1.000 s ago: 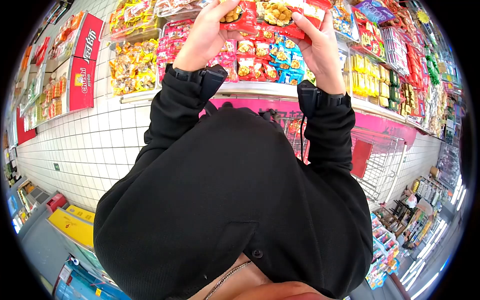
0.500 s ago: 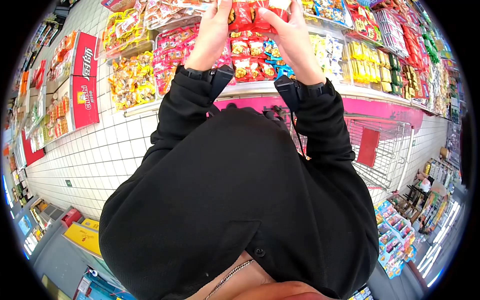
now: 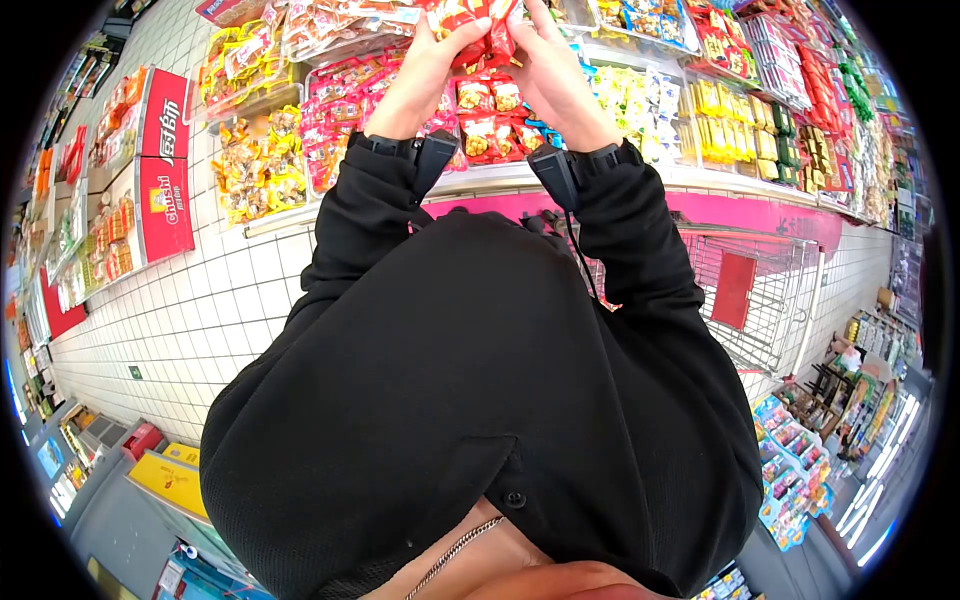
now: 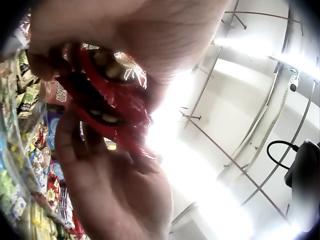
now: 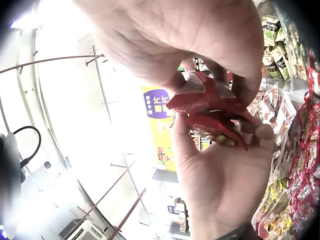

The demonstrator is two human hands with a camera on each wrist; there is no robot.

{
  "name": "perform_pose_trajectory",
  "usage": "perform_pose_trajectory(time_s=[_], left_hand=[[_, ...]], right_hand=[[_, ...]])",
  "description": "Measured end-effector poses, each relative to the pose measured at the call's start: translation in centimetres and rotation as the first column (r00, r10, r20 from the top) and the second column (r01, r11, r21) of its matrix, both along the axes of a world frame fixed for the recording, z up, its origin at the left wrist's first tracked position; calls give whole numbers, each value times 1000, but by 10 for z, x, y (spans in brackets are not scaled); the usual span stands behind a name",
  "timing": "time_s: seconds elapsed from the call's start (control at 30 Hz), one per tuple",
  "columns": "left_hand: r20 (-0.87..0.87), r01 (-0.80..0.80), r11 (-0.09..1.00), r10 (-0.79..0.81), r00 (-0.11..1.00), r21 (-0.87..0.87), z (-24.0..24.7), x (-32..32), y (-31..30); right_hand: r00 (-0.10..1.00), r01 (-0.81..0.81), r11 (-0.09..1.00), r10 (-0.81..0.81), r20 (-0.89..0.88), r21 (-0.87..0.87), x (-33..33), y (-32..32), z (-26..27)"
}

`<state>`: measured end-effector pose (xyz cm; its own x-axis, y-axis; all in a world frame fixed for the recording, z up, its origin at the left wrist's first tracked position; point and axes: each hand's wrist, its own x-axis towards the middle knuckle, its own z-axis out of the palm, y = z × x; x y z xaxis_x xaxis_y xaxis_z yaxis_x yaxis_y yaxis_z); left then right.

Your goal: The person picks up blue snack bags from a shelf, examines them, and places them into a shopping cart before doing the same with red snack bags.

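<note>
A red snack packet (image 3: pixel 481 22) with yellow pieces showing is held up in front of the shelves at the top of the head view. My left hand (image 3: pixel 452 38) grips its left side and my right hand (image 3: pixel 527 30) grips its right side, the two hands close together. In the left wrist view the packet (image 4: pixel 113 101) is folded and creased between my left hand (image 4: pixel 75 47) above and the other hand's palm below. From the right wrist, the packet (image 5: pixel 211 108) is pinched under my right hand (image 5: pixel 220 75).
Shelf bins (image 3: pixel 560 175) packed with bagged snacks run across the top. A wire shopping cart (image 3: pixel 765 300) with a red panel stands at the right. Red display boxes (image 3: pixel 165 165) are at the left on a white tiled floor (image 3: pixel 190 310).
The packet was held wide and flat between the hands; the hands have since come together and the packet is folded between them.
</note>
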<state>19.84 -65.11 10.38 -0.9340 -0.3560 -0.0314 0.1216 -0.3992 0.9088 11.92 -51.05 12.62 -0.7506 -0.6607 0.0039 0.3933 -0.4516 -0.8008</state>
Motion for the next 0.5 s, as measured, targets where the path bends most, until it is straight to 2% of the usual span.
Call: perform_pose_trajectory(time_s=[0.1,0.23,0.33,0.47,0.5], left_hand=[[-85,-3,1000,4,996,18,-3,1,2],[-104,0,996,10,995,90,9,2,12],[-161,18,998,-7,987,66,-7,1,11],[-118,149,962,-124,985,229,-16,2,8],[-148,162,966,-133,980,203,-14,1,12]], right_hand=[[991,-132,991,133,-23,26,-10,12,-11],[992,-122,991,124,-26,50,-18,14,-29],[995,-96,994,97,-22,46,-20,15,-35],[993,-113,994,113,-20,15,-19,13,-39],[996,-87,995,87,0,40,-15,15,-34]])
